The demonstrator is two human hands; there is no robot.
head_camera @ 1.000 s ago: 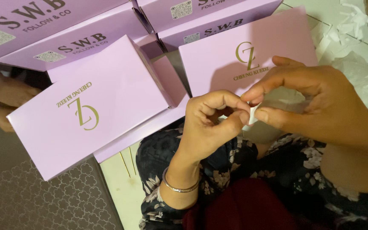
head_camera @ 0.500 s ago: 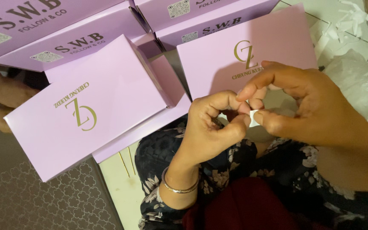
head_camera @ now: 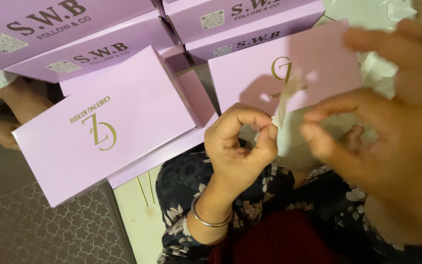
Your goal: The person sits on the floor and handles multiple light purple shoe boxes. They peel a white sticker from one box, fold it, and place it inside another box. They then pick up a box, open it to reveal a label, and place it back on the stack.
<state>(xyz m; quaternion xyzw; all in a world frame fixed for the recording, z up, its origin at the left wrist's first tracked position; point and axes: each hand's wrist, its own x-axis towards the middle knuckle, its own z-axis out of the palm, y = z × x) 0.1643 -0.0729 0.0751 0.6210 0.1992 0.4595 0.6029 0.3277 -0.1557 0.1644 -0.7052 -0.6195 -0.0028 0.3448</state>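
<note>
Head view: six lilac boxes lie about, four printed ones stacked far left and far centre, one large box (head_camera: 108, 129) near left, another (head_camera: 289, 73) far right under the hands. One white paper strip (head_camera: 283, 122) runs between two hands: the left hand (head_camera: 238, 146) pinches its lower part, thumb to forefinger; the blurred right hand (head_camera: 377, 132) seems to pinch beside it, other fingers spread. One thin bangle (head_camera: 206, 220) circles the left wrist. Pulled unevenly, the strip might tear or slip free.
</note>
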